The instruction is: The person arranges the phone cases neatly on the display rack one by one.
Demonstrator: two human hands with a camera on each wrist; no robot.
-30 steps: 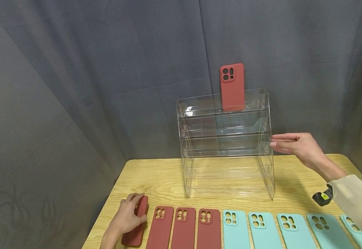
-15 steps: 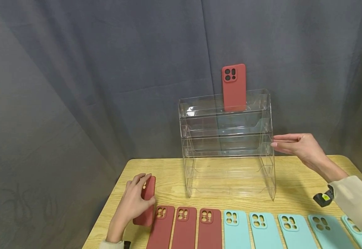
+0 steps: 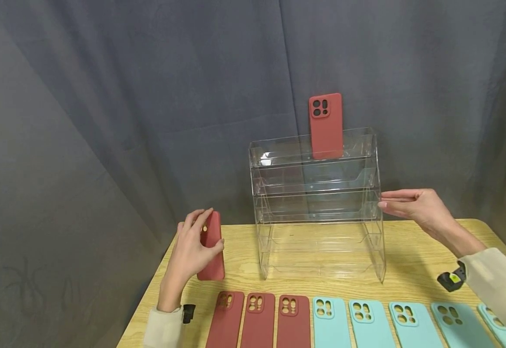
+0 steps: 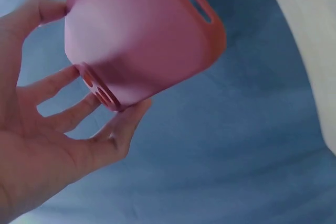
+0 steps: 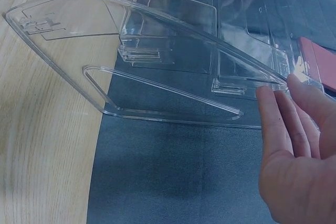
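My left hand (image 3: 188, 251) grips a red phone case (image 3: 214, 258) by its edges, holding it raised over the left side of the table. In the left wrist view, the thumb and fingers touch the sides and camera end of that case (image 4: 136, 35). My right hand (image 3: 424, 210) touches the right side of a clear tiered display rack (image 3: 316, 191). Its fingers look straight against the side panel, with the thumb at the sloping edge, in the right wrist view. A second red phone case (image 3: 326, 128) stands in the rack's top tier.
A row of cases lies along the front of the wooden table (image 3: 235, 246): three red cases (image 3: 258, 319) at left, several turquoise cases (image 3: 331, 321) at right. A grey curtain (image 3: 214, 96) hangs behind the rack.
My left hand has lifted the red case from the left end of the row, moving it up and away toward the back. The right hand stays at the rack's side.
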